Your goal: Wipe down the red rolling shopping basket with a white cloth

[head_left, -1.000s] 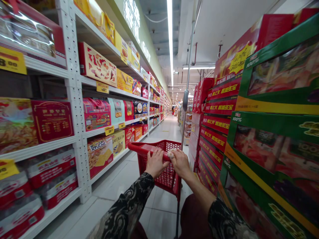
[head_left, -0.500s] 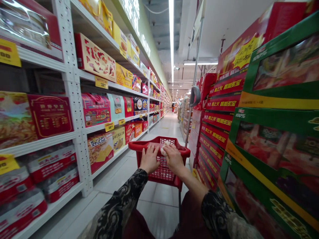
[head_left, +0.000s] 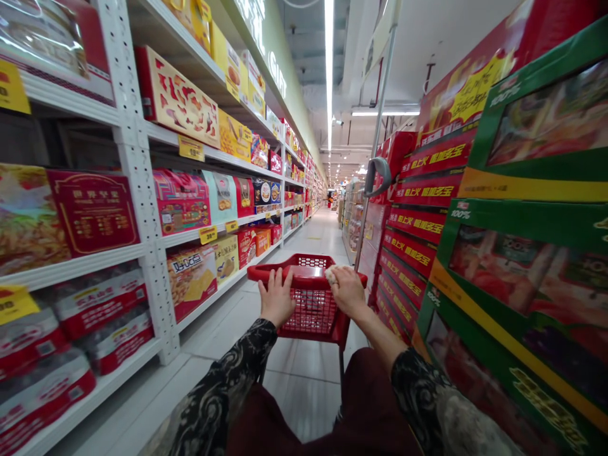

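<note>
- Tile floor (head_left: 304,386) running far ahead, a fairly narrow lane between white shelves (head_left: 141,183) on the left and stacked red and green boxes (head_left: 418,247) on the right
- Red shopping cart (head_left: 311,310) near and centered, just ahead of the body
- Left hand (head_left: 276,297) palm down on the cart handle (head_left: 304,273), fingers spread; firmness of grip impossible to tell
- Right hand (head_left: 348,292) curled in a narrow grip over a white wad (head_left: 331,274), pressed on the handle's right part
</note>
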Demonstrator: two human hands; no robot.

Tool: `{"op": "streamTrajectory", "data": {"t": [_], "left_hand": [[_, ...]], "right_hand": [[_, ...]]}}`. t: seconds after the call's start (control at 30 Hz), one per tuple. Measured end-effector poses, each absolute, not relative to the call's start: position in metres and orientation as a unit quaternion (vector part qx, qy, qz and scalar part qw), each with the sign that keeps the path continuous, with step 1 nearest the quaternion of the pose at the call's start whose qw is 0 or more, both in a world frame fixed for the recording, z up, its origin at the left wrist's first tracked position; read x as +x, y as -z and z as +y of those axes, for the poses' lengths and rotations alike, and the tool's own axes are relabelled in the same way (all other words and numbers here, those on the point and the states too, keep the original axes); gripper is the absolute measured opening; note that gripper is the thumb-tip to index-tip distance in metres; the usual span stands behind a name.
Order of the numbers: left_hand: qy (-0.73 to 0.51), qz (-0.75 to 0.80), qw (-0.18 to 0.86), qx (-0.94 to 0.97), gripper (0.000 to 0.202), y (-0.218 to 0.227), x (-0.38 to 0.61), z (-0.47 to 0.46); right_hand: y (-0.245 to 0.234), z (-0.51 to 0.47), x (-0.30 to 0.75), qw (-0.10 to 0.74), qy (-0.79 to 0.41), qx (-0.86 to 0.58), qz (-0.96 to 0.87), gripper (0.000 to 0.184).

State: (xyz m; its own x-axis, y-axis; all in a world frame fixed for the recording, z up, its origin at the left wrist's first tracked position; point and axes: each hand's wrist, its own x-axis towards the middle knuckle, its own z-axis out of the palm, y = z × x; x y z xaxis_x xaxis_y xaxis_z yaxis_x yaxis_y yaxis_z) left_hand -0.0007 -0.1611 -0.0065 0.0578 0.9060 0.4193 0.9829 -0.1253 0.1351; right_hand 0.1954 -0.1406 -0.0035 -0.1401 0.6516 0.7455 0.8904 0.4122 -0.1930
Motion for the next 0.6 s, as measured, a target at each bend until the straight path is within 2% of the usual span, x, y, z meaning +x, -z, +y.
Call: {"op": "streamTrajectory", "data": {"t": [0.27,0.6], "left_hand": [[0.197,-0.658,0.092,-0.721,0.075,0.005,-0.001,-0.159],[0.19,-0.66,0.079,-0.722,0.076,0.005,0.002,-0.162]], "right_hand": [[0.007,-0.138,0.196,0.393,0.153,-0.506,-0.753,0.037],[0.003,-0.135,0.214,0.42,0.16,-0.536,-0.715,0.025]]}}
